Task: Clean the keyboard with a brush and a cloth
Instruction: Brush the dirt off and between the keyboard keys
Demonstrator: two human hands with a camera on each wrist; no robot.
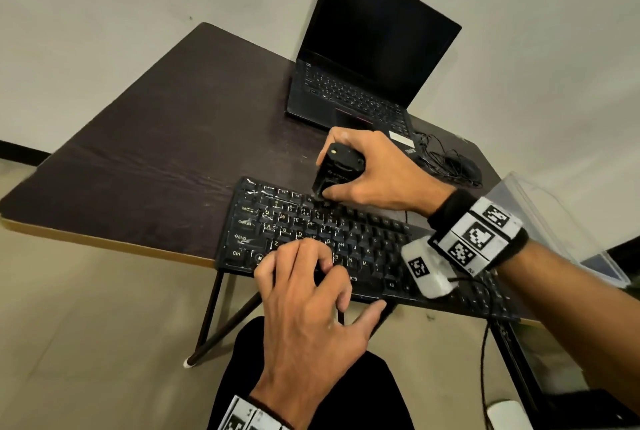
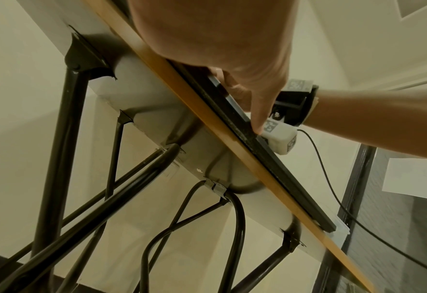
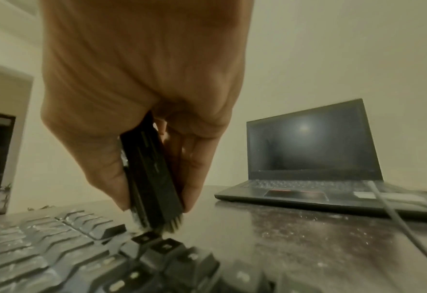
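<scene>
A black keyboard (image 1: 367,242) lies along the near edge of the dark table (image 1: 156,152). My right hand (image 1: 370,173) grips a small black brush (image 1: 337,169) upright, its bristles down on the keyboard's top key row. In the right wrist view the brush (image 3: 152,178) is held between thumb and fingers of my right hand (image 3: 142,69), bristle tips touching the keys of the keyboard (image 3: 57,257). My left hand (image 1: 304,277) holds the keyboard's lower left part, bent fingers on the keys and thumb against the front edge (image 2: 282,174). No cloth shows in any view.
An open laptop (image 1: 363,65) with a dark screen stands behind the keyboard. A black mouse (image 1: 465,168) with a tangled cable lies to its right. A clear plastic box (image 1: 554,221) sits at the table's right end. Folding metal legs (image 2: 57,158) run under the table.
</scene>
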